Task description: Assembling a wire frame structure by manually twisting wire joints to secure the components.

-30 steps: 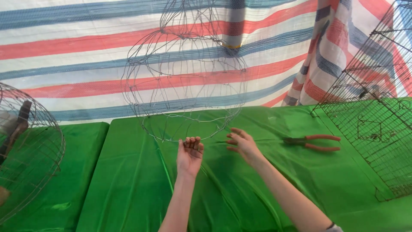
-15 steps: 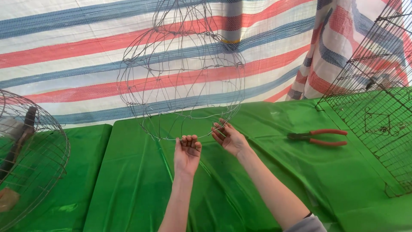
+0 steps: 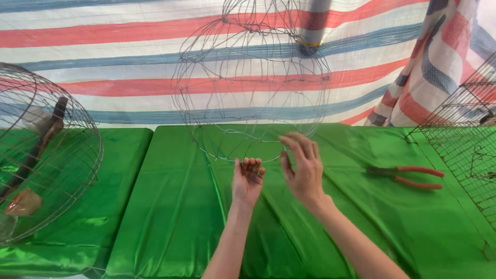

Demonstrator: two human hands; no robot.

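Left hand (image 3: 247, 178) is raised with fingers together, fingertips touching the lower ring of the round grey wire-frame cage (image 3: 251, 77) hanging over the green cloth-covered table (image 3: 170, 206). Right hand (image 3: 302, 168) is open beside it, fingers spread, gripping nothing. Red-handled pliers (image 3: 408, 175) lie well apart to the right.

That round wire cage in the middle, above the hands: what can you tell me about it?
The wire cage is a see-through, roughly ball-shaped frame of thin grey wire, with hoops and ribs crossing and gathering near its top. It looks unfinished and a bit uneven. It stands at the back of the green table, in front of a striped tarp. The left hand reaches up to its lower rim wire; the right hand is beside that rim, fingers spread. Actual contact is hard to tell.
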